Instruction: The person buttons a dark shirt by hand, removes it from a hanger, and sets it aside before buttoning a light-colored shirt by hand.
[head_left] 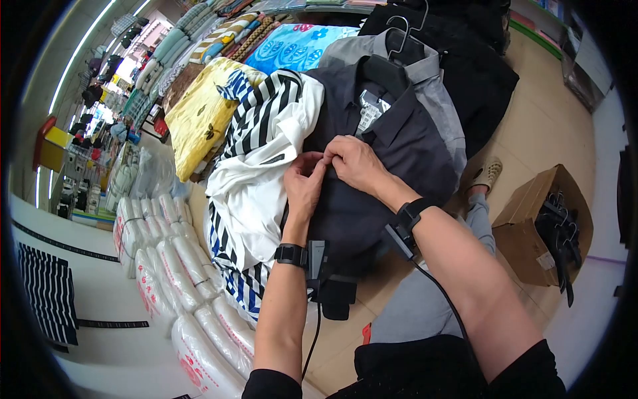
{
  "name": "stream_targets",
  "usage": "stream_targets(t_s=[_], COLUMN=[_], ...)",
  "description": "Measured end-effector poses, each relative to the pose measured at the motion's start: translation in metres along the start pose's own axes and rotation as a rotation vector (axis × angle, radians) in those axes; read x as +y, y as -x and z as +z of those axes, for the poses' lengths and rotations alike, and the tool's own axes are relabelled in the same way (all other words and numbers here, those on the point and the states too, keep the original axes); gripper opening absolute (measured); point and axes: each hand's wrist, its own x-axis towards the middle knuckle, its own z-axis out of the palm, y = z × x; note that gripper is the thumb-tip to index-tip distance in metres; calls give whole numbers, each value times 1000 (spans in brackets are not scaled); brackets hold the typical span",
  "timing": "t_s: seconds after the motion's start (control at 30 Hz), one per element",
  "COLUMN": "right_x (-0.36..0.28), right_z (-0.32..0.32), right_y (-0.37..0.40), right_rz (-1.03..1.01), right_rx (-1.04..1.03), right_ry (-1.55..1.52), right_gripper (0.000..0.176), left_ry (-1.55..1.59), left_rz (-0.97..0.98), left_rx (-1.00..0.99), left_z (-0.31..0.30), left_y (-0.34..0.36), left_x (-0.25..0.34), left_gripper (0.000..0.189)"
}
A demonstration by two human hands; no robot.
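A dark grey collared shirt (pixel 415 156) lies face up on a black hanger (pixel 385 72), with a printed label (pixel 372 110) inside its collar. My left hand (pixel 304 187) and my right hand (pixel 357 161) meet over the shirt's front opening, fingertips pinched together on its edge. The exact bit of cloth or button between them is too small to make out. Left of the shirt lies a white garment (pixel 256 193) with black-and-white striped cloth (pixel 266 106). Behind the dark shirt is a lighter grey shirt (pixel 448 110) on a hanger.
Yellow (pixel 199 113) and blue patterned (pixel 296 48) folded textiles lie beyond. Plastic-wrapped bundles (pixel 176 266) are stacked at left. A cardboard box (pixel 525 213) of black hangers (pixel 557 226) stands on the floor at right. Black clothing (pixel 475 86) is piled at the upper right.
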Motion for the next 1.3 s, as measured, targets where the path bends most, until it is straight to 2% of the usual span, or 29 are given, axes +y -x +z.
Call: stream_targets(t_s=[0.2,0.37,0.43,0.57,0.7,0.97,1.3], right_x=[-5,2,3,12,12,10,13], right_z=[-5,4,7,13,21,17,25], right_y=[0,2,2,0,3,6,6], right_rz=[100,-6,-35,-76,-42,-51,-51], right_rx=[-27,49,95,75,164,160,163], right_ry=[-53,12,51,48,25,-40,22], right_gripper=[14,15,12,12,8,4,3], left_ry=[11,-11,59,-46,-178,-68,-74], left_rz=[-23,-103,-63,-30,-11,-93,4], left_rx=[-19,-29,-34,-44,-56,-51,-87], left_z=[0,-5,-5,-5,-14,-12,-11], left_y=[1,0,0,2,-3,-2,-2], left_x=[-3,-6,-6,-1,-13,-4,-4], left_gripper=[24,26,26,25,18,20,17])
